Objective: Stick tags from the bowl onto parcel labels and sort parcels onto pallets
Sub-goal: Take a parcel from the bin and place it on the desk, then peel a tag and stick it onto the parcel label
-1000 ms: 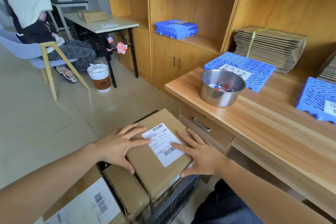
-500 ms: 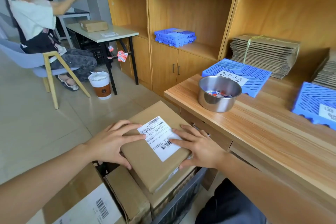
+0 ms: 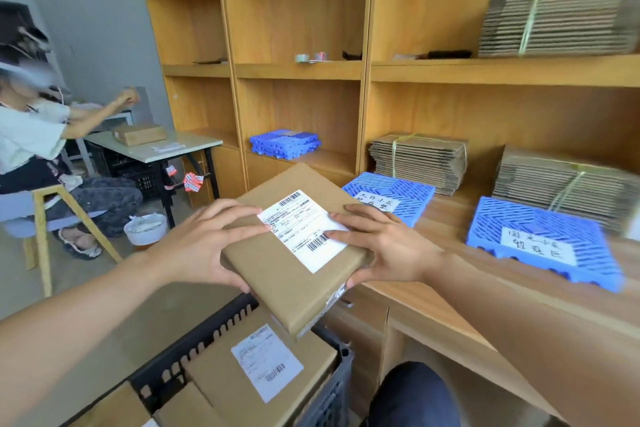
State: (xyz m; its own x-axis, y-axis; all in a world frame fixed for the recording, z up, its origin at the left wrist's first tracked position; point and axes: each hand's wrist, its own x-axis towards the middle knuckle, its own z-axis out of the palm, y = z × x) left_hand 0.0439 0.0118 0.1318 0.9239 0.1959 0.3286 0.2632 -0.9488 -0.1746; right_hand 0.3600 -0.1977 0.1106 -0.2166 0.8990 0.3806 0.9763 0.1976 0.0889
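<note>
Fingers (image 3: pixel 239 213) of the left hand (image 3: pixel 201 246) lie spread and nearly straight across the top of a brown cardboard parcel (image 3: pixel 277 274), with the thumb tucked beneath its near left edge. The right hand (image 3: pixel 391 246) mirrors this. Its fingers (image 3: pixel 360 213) rest on top, tips touching the white shipping label (image 3: pixel 301 230), and its thumb is under the near right edge. Both hands pinch the flat box between fingers and thumb, holding it in the air, tilted, above a black plastic crate (image 3: pixel 207 340). The two-sided hold likely keeps the label face up and readable, ready for a tag.

No tag shows on the label, so the sticking step appears still to come. The tag bowl cannot be seen.

Inside the crate lies another labelled parcel (image 3: pixel 221 388), with more brown boxes beside it, probably the supply waiting to be sorted.

To the right stands a wooden desk (image 3: pixel 433 291). Two pallets lie on it, apart from each other: the first blue pallet (image 3: pixel 412 191) just beyond the held parcel, and the second blue pallet (image 3: pixel 519 215) farther right. Each carries a handwritten paper sign, probably naming a destination, which would explain why they are laid out separately within reach.

Strapped bundles of flat cardboard (image 3: pixel 419 159) sit behind the pallets. Another person (image 3: pixel 31 139) sits at a small table far left.
</note>
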